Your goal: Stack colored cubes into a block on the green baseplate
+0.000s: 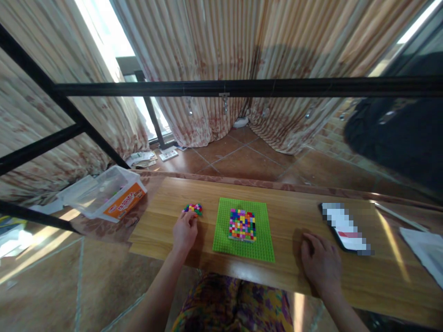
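Observation:
At the left part of the wooden table, my left hand (185,230) reaches to a small pile of colourful toy bricks (194,209). Its fingers are bent together at the pile's near edge; whatever lies between the fingertips is too small to make out. Right of it lies a green baseplate (221,242). On the plate sits a square block of many-coloured bricks (242,224), its top a patchwork of small coloured squares. My right hand (321,263) rests palm down on the table, fingers loosely curved and holding nothing, beside a phone (346,228).
A clear plastic box (121,177) with an orange label stands off the table's left end. Something white, like paper or cloth (424,249), lies at the right. A black metal bar (242,87) crosses beyond the table (287,207), before striped curtains (214,46).

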A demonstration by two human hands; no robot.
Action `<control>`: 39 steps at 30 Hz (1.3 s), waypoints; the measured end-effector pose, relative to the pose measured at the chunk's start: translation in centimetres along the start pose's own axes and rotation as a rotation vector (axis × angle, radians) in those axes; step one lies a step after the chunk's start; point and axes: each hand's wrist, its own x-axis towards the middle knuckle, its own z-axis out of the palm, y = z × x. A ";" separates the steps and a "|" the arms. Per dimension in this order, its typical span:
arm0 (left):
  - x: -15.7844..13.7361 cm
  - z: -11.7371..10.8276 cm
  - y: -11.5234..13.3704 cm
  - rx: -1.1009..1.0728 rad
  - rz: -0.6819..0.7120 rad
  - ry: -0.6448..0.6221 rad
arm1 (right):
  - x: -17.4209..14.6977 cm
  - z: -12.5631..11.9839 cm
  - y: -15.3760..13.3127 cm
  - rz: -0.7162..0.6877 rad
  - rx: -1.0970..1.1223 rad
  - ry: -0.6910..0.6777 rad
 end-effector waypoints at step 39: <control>1.8 2.9 13.6 -0.151 0.532 -0.287 | 0.2 -0.3 -0.9 0.038 0.002 -0.003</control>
